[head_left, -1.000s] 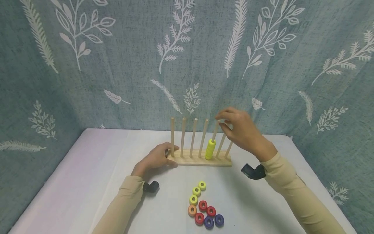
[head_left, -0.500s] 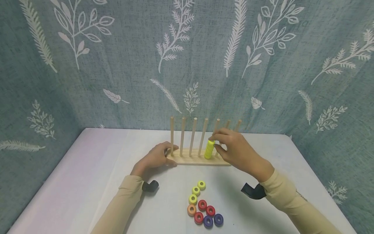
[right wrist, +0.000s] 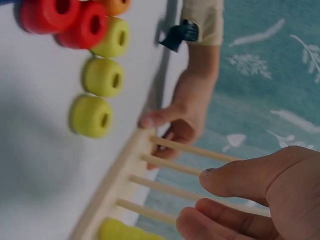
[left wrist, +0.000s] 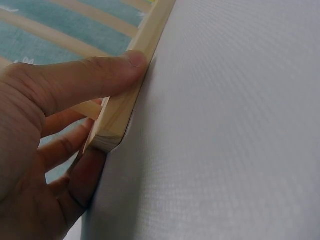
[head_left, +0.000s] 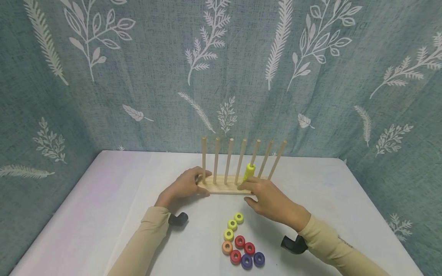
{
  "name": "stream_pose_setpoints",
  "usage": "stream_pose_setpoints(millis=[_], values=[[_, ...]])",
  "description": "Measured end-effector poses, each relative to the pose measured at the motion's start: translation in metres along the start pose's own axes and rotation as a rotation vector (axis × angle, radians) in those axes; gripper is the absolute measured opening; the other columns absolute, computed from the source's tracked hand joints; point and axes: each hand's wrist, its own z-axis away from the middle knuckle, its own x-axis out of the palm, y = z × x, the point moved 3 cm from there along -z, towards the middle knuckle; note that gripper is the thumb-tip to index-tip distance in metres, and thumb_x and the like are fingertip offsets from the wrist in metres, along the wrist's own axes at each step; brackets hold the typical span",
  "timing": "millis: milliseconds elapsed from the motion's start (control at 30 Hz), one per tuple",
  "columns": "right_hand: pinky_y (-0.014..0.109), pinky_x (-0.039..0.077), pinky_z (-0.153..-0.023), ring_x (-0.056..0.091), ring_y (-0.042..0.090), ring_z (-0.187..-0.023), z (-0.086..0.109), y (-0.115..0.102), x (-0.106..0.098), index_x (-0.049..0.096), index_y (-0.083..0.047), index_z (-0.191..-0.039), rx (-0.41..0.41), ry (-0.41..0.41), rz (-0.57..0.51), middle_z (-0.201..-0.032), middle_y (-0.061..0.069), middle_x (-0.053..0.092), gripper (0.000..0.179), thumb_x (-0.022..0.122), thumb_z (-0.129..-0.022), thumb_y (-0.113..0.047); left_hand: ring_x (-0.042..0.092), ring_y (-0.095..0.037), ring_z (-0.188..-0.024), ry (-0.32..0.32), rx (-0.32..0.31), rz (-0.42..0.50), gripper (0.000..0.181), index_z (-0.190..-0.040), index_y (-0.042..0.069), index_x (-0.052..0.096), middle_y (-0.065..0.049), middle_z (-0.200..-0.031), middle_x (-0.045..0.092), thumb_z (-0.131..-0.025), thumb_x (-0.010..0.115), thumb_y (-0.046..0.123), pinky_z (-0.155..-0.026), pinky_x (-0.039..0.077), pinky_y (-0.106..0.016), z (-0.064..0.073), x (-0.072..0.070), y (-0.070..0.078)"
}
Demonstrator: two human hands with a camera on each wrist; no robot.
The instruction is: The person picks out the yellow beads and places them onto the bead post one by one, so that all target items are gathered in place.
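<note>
A wooden peg rack with several upright pegs stands toward the back of the table. My left hand grips its left end. In the left wrist view the thumb presses the front edge of the base, with the other fingers behind and round the end. Yellow rings are stacked on one peg right of the middle; their lower part is hidden by my right hand. That hand is in front of the rack, thumb and fingers apart, and no ring shows between them.
Loose rings lie on the white table in front of the rack: yellow rings, an orange ring, red rings and dark purple rings. A patterned teal curtain hangs behind and at both sides.
My right hand has come down from the top of the peg, past the yellow stack, and then toward the front of the rack. The left hand keeps its grip in place.
</note>
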Motion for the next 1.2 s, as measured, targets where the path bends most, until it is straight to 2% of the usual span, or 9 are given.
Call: stream_pose_setpoints(millis=[100,300,400,633,933,1200], values=[[0.028,0.057,-0.072,0.069,0.02,-0.089,0.002,0.002,0.012,0.073,-0.005,-0.111,0.023,-0.048,-0.002,-0.108,0.008,0.071,0.03,0.079,-0.081,-0.001,0.052,-0.033,-0.127,0.001,0.004,0.001,0.069,-0.13,0.011,0.066,-0.007,-0.131,0.062,-0.067,0.093,0.021,-0.102,0.044,-0.049,0.0,0.0,0.0],[0.037,0.055,-0.088,0.066,0.022,-0.105,0.007,0.005,0.039,0.072,-0.002,-0.113,0.061,-0.173,-0.083,-0.111,0.007,0.07,0.029,0.076,-0.084,-0.003,0.053,-0.032,-0.125,0.0,-0.004,0.006,0.068,-0.129,0.011,0.066,-0.006,-0.13,0.063,-0.067,0.093,0.021,-0.102,0.044,-0.048,0.0,0.001,-0.002],[0.034,0.054,-0.091,0.065,0.019,-0.107,0.01,0.004,0.049,0.072,-0.002,-0.113,0.056,-0.203,-0.118,-0.111,0.006,0.07,0.03,0.077,-0.084,-0.003,0.053,-0.031,-0.125,0.0,-0.003,0.011,0.068,-0.129,0.01,0.066,-0.006,-0.13,0.063,-0.067,0.093,0.02,-0.101,0.045,-0.047,0.001,0.001,-0.003],[0.027,0.054,-0.087,0.066,0.013,-0.099,0.011,0.001,0.063,0.075,-0.004,-0.109,-0.01,-0.209,-0.12,-0.104,0.003,0.071,0.025,0.074,-0.084,-0.004,0.053,-0.032,-0.125,0.007,0.0,0.033,0.068,-0.128,0.01,0.066,-0.004,-0.129,0.063,-0.067,0.093,0.018,-0.102,0.044,-0.048,0.002,-0.001,-0.001],[0.026,0.054,-0.086,0.066,0.01,-0.096,0.012,0.0,0.068,0.077,-0.01,-0.103,0.033,-0.245,-0.094,-0.1,-0.002,0.072,0.03,0.074,-0.077,0.004,0.052,-0.032,-0.127,0.002,0.001,0.021,0.068,-0.129,0.011,0.066,-0.004,-0.13,0.063,-0.067,0.093,0.02,-0.103,0.043,-0.049,0.001,0.001,-0.001],[0.02,0.051,-0.068,0.056,0.002,-0.072,0.012,-0.004,0.069,0.076,-0.014,-0.084,0.013,-0.221,-0.043,-0.078,-0.008,0.063,0.025,0.072,-0.071,0.007,0.052,-0.033,-0.127,0.005,-0.009,0.014,0.068,-0.129,0.012,0.066,-0.006,-0.13,0.062,-0.067,0.093,0.019,-0.104,0.042,-0.051,0.001,0.001,-0.001]])
